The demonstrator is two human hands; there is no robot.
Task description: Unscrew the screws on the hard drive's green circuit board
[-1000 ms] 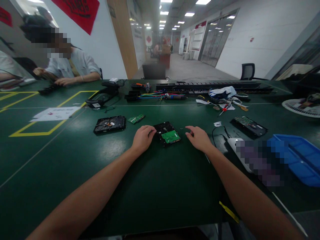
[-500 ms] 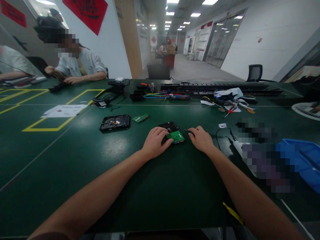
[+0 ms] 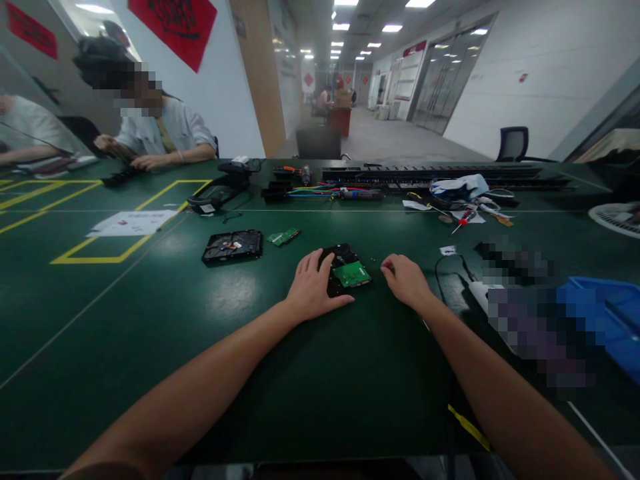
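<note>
A black hard drive [image 3: 342, 252] with a green circuit board [image 3: 353, 274] on its near part lies on the table. My left hand [image 3: 314, 287] touches its left side, fingers spread and thumb stretched out along the near edge. To the right of the drive my right hand [image 3: 404, 277] is closed, fingertips pressed together; whatever they hold is hidden. A short, thin pale piece shows under the right wrist, too little of it to name. Between drive and right hand lie tiny screws [image 3: 373, 259]. A second hard drive [image 3: 233, 247] and a loose green circuit board [image 3: 284, 237] rest further left.
Behind are coloured cables [image 3: 320, 193], a power drill [image 3: 305, 175], long black strips [image 3: 430, 175] and a red screwdriver [image 3: 463, 222]. A blue bin [image 3: 610, 320] and a white power strip [image 3: 493, 313] stand right. Another person [image 3: 165, 137] sits at the far left.
My left fingers have spread and the thumb has come off the circuit board toward the near edge. My right hand has drawn slightly right, away from the tiny screws, its fingers curling in.
</note>
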